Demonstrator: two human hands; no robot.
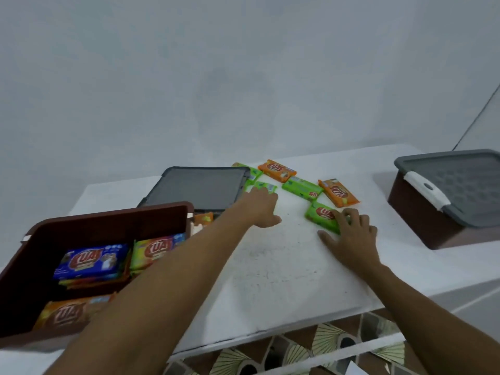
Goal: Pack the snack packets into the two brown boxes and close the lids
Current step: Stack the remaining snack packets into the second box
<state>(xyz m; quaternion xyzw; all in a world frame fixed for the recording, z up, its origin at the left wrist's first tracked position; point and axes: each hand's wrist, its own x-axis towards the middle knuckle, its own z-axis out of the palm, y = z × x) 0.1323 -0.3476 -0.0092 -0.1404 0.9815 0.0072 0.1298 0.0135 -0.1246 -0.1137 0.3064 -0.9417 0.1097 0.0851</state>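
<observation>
The right end of the near green packet is hidden beneath the right hand, whose fingers curl over it while the thumb lies stretched along the packet's near edge. The packet lies flat on the white table. Its long axis runs from beyond the thumb tip toward the knuckles, slanting nearer the person on the right. A red oval logo shows on it, the letters too blurred to read.

The left hand reaches out over a far green packet, mostly covered by the fingers. Motion blur means I cannot tell whether it grips or only touches.

Between the two hands and beyond them lie an orange packet, a middle green packet and a second orange packet, each at its own angle, with the same red oval.

Left of the left hand a grey lid lies flat, covering part of another green packet.

Under the left forearm stands the open brown box, cut off by the picture's edge. Inside are a blue packet, a yellow-green packet and a blurred orange one, whose logos seem to read "UA".

Well right of the right hand sits the closed brown box, partly out of view, with a white latch.
</observation>
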